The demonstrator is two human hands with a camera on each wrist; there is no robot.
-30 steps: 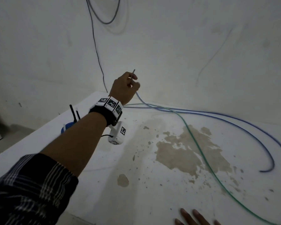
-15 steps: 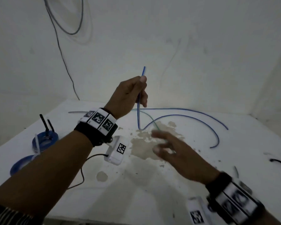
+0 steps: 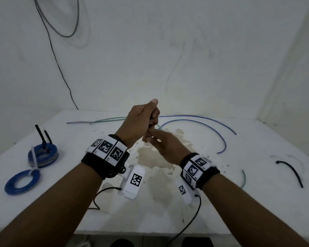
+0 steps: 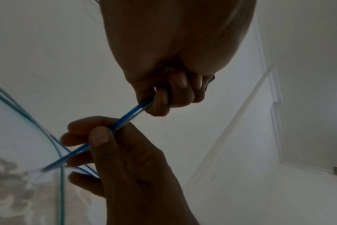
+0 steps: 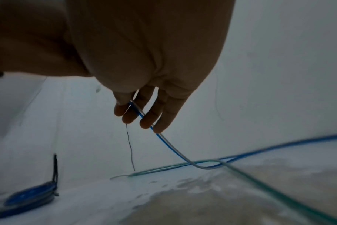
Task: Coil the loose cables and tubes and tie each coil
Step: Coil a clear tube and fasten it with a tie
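On the white table (image 3: pixel 257 202) we have two tied blue coils (image 3: pixel 42 155) done at the left, green cable (image 3: pixel 107 119) and black tube (image 3: pixel 291 171) still loose, while our left hand (image 3: pixel 141 122) grips the blue cable (image 3: pixel 200 120) end and our right hand (image 3: pixel 161 142) pinches it just below.

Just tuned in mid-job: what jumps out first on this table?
Both hands meet mid-table over a brown stain: the left hand grips the end of a blue cable and the right hand pinches it just below. At the left edge lie two tied blue coils.
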